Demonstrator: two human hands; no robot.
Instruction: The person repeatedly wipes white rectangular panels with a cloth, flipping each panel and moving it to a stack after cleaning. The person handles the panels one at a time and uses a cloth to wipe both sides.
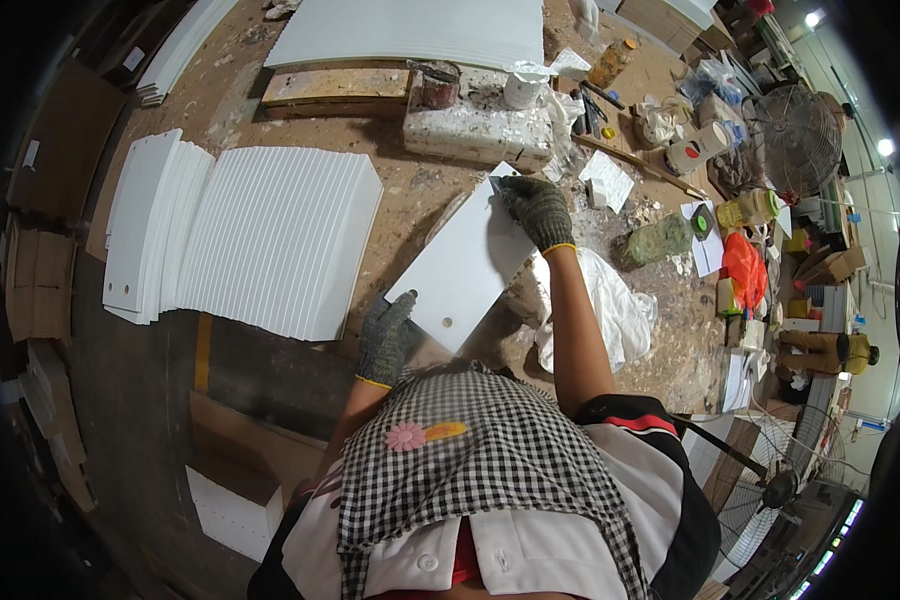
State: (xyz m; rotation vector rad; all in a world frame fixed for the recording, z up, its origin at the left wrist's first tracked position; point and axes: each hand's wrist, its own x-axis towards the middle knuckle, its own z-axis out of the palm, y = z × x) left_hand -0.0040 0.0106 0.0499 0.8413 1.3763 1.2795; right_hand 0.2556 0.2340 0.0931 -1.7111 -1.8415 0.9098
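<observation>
From here, I see the left hand point(385, 338) clamped on the white board point(458, 268), likely steadying it. The right hand's point(540, 212) grip, far end, I cannot tell

Gloved left hand point(386, 337) at bench's point(410, 200) near edge, thumb on top, other fingers mostly hidden, gloved right hand point(538, 212) farther in, fingers bunched, right forearm point(582, 325) bare, extended.

Workshop. The bench point(402, 205) was crusted with spatter; white panels point(280, 235) stood stacked at ten o'clock, a stained pot point(441, 88) sat at twelve, a caged fan point(792, 140) at two. Nine o'clock: brown boxes point(40, 285), probably cardboard, though the rim was dim.
</observation>
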